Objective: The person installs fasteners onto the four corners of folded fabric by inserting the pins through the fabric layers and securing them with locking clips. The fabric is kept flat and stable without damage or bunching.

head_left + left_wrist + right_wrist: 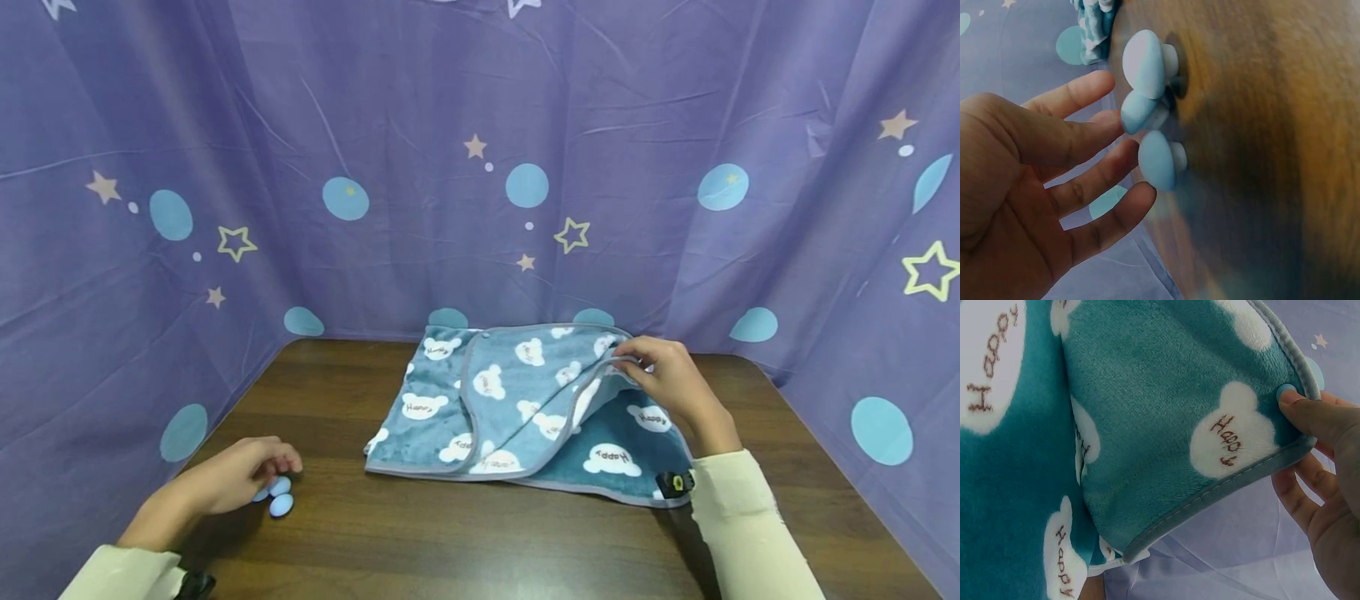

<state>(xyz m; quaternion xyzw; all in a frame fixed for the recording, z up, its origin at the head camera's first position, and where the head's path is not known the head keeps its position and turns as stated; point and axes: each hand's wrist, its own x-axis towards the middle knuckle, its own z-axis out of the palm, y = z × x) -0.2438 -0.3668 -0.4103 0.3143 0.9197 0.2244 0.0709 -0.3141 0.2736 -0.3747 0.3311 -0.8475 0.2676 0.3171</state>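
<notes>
Blanket (525, 400) first: lying in overlapping layers on the table (450, 542), across the lower centre of the head frame. Pinching its edge with the right hand (663, 377), right of centre there, and holding a flap raised off the layer below. Gripping that rim between thumb and fingers at the right side of the right-wrist frame, beside a small blue disc (1285, 390) by the thumb tip; cannot tell whether fixed to the cloth or held against it.

Holding the left hand (236, 479) low at the lower left of the head frame, fingers loosely bent, apart and grasping nothing, right beside three pale blue knobs (1157, 159). Clustering close together on the wood, in the upper centre of the left-wrist frame; cannot tell whether touching the fingertips.

Judging from this, probably working on the raised rim with one side while going for a knob with the other. As for the next move, seemingly calling for narrowing the left fingers on a single knob, not knocking its neighbours, and keeping the right pinch steady.
</notes>
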